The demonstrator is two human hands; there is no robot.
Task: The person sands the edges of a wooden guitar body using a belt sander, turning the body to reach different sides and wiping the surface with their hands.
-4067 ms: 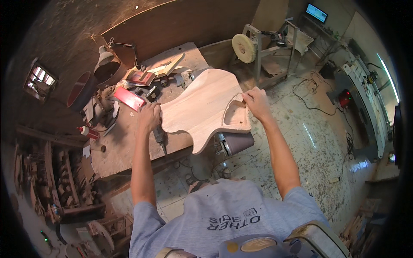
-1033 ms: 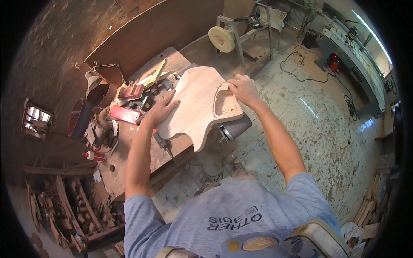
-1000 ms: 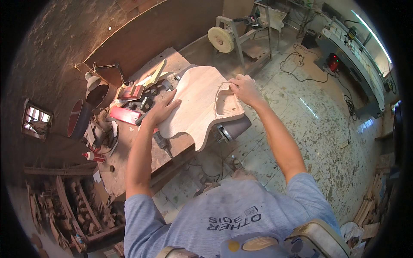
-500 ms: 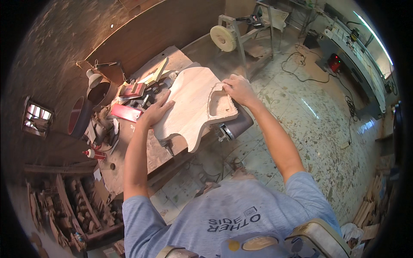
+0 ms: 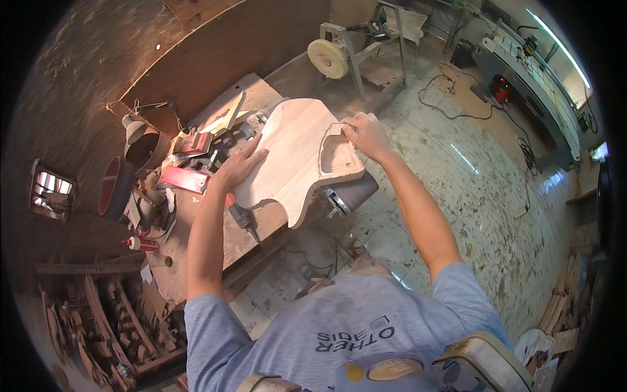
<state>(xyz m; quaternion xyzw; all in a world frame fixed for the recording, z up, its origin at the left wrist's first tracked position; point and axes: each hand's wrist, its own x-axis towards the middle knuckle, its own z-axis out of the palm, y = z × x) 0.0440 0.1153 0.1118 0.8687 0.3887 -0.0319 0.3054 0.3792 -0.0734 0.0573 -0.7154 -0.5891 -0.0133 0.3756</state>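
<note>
A pale wooden guitar body (image 5: 287,140) lies tilted across a dark grey sanding drum (image 5: 356,193), which shows beneath its right end. Into its top face is cut a rough-edged cavity (image 5: 338,155), near the right side. My left hand (image 5: 240,166) rests on the left edge with fingers stretched over the wood. At the far right edge, beside the cavity, my right hand (image 5: 367,134) grips the body with bent fingers. A tool with a red and dark handle (image 5: 240,219) lies on the bench near my left wrist.
The wooden workbench (image 5: 196,251) carries a red box (image 5: 193,143), a red-and-white bottle (image 5: 140,244) and several tools. Beyond stands a frame with a pale round wheel (image 5: 328,59). Cables (image 5: 457,117) trail over the dusty floor. Wood offcuts (image 5: 140,313) fill a rack at lower left.
The guitar body has slid slightly right relative to the bench and drum, both hands moving with it. More of the red-handled tool is now uncovered. The whole view has shifted a little.
</note>
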